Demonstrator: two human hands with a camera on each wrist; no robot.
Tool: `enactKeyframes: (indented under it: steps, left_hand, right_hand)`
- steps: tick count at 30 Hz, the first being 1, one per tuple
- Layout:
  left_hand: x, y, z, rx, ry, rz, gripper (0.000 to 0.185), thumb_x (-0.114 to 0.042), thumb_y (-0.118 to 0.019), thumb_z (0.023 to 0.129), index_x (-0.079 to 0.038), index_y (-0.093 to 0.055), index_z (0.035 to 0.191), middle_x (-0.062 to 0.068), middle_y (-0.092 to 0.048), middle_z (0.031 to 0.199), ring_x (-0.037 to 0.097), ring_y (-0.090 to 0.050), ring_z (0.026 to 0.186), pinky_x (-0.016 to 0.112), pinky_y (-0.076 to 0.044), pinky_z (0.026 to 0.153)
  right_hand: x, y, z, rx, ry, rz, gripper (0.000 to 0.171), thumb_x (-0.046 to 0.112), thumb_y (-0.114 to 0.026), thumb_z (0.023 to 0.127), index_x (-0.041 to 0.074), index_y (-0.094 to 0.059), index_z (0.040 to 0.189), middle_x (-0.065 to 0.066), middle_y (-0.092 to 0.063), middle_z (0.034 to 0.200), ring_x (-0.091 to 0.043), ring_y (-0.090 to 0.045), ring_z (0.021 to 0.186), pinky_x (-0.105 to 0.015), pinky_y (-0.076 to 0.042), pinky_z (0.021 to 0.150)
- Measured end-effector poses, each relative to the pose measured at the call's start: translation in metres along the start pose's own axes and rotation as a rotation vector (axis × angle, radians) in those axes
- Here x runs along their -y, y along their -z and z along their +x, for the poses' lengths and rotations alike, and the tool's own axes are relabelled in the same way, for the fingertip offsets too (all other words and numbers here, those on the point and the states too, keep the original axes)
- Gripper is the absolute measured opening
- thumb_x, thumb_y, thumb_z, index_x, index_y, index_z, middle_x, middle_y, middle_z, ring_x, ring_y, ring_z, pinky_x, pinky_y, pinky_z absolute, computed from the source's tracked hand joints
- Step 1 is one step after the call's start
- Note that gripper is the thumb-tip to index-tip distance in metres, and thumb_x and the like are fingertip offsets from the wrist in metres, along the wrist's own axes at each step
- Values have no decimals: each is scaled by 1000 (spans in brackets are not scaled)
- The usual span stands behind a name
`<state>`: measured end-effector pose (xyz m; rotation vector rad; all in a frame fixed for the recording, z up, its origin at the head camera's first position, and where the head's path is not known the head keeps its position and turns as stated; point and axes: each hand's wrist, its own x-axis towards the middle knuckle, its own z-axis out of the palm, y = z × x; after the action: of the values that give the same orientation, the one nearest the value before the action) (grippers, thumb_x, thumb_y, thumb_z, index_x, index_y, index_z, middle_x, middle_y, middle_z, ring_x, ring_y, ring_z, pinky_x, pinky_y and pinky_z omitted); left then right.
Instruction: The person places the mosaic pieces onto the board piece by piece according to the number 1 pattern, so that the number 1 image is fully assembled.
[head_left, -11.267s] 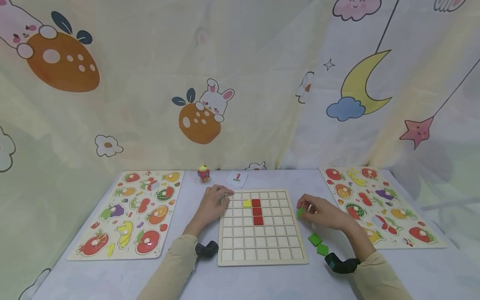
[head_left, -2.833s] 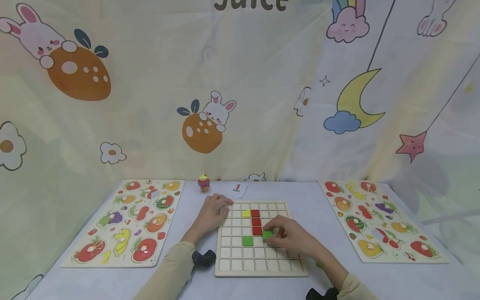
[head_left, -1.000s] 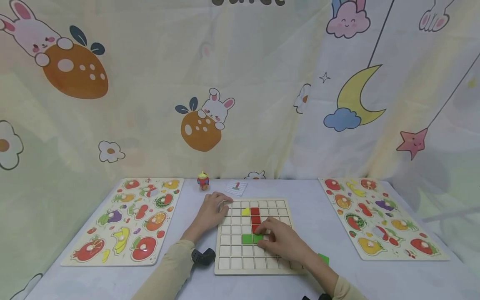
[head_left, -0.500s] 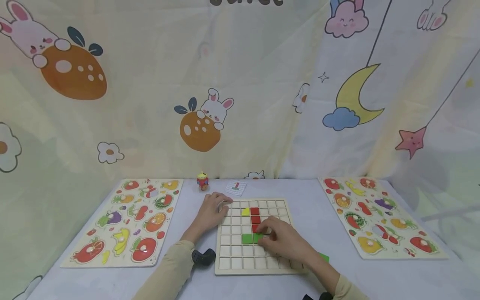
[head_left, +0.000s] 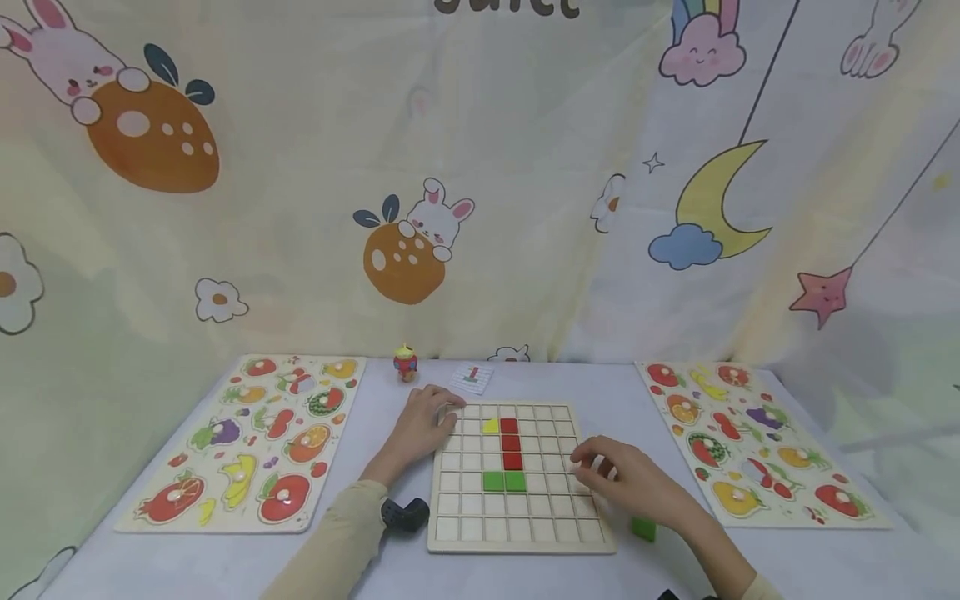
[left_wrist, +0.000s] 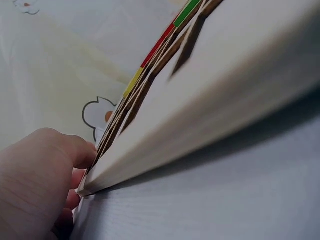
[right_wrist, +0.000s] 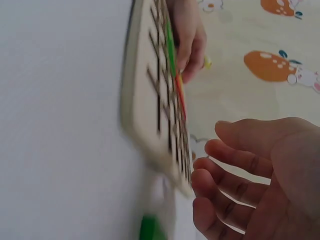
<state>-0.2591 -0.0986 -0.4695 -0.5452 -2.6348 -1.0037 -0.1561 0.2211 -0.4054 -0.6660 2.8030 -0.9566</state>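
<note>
A wooden grid board (head_left: pixel 465 537) lies in the middle of the table. A yellow piece (head_left: pixel 491 427), three red squares (head_left: pixel 511 442) in a column and two green squares (head_left: pixel 504 481) sit in its cells. My left hand (head_left: pixel 423 425) rests on the board's far left corner (left_wrist: pixel 86 187), fingers curled over the edge. My right hand (head_left: pixel 626 479) hovers above the board's right edge, fingers loosely curled (right_wrist: pixel 225 175) and holding nothing. A loose green square (head_left: pixel 643 528) lies on the table just right of the board, below that hand.
Two fruit puzzle boards lie flat, one at the left (head_left: pixel 247 442) and one at the right (head_left: pixel 750 437). A small red and yellow toy (head_left: pixel 406 364) and a pattern card (head_left: pixel 472 377) sit behind the grid board. A printed curtain hangs behind the table.
My right hand has let go of the second green square, now seated beside the first, and moved right off the board's middle. The left hand has stayed put.
</note>
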Motion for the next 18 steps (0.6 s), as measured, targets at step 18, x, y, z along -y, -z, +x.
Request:
enactKeyframes:
  steps: [18]
  left_hand:
    - [-2,2,1,18,79,-56,17,-16,-63,88,-19,-68,104,8,-59,116,27,-49,109,45,-41,93]
  right_hand:
    - [-34,12,-65,90,-197,-104,49,52,-73,72,21,-58,107,6,-52,95,0,-44,75,-19,-39,62]
